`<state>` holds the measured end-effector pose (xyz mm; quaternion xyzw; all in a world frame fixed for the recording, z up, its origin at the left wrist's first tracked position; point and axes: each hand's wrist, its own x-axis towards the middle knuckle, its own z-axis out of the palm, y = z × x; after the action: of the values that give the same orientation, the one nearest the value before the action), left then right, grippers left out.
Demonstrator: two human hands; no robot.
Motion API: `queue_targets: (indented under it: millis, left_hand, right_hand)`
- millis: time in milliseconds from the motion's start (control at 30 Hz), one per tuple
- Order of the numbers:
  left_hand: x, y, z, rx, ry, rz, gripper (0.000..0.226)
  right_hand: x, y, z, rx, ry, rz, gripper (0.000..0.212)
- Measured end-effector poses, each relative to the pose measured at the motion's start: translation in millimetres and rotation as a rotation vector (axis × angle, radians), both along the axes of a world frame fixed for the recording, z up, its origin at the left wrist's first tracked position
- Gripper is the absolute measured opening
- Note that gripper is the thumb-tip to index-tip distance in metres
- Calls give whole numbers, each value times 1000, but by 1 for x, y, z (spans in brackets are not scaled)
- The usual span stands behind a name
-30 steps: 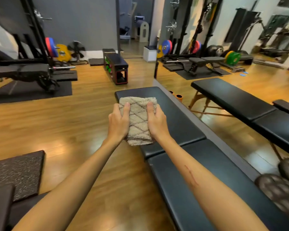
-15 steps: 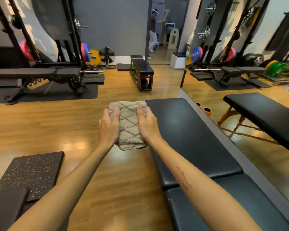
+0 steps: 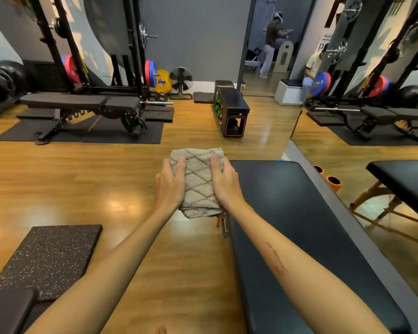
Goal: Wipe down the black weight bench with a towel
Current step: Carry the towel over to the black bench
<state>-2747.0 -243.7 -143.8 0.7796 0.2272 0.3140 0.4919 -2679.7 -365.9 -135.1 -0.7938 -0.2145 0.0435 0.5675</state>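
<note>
A folded beige towel with a dark diamond pattern is held in the air between both hands, over the wooden floor just left of a padded black table. My left hand grips its left edge, thumb on top. My right hand grips its right edge the same way. A black weight bench stands far off at the back left, under a rack on dark mats.
A mirror wall runs along the right side of the padded table. A speckled rubber mat lies at lower left. A black storage box stands ahead, a floor fan behind it. Two people are in the far doorway area.
The view has swung left and lifted, bringing the weight bench and rack into sight. The towel and both hands have shifted from above the padded table to the floor beside it.
</note>
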Motion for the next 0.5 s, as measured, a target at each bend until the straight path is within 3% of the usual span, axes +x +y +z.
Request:
queue_targets:
  millis: [500]
  left_hand:
    - [196,173,9,-27,15,-45,38]
  right_hand:
    - [189,179,4,55,21,-76,50]
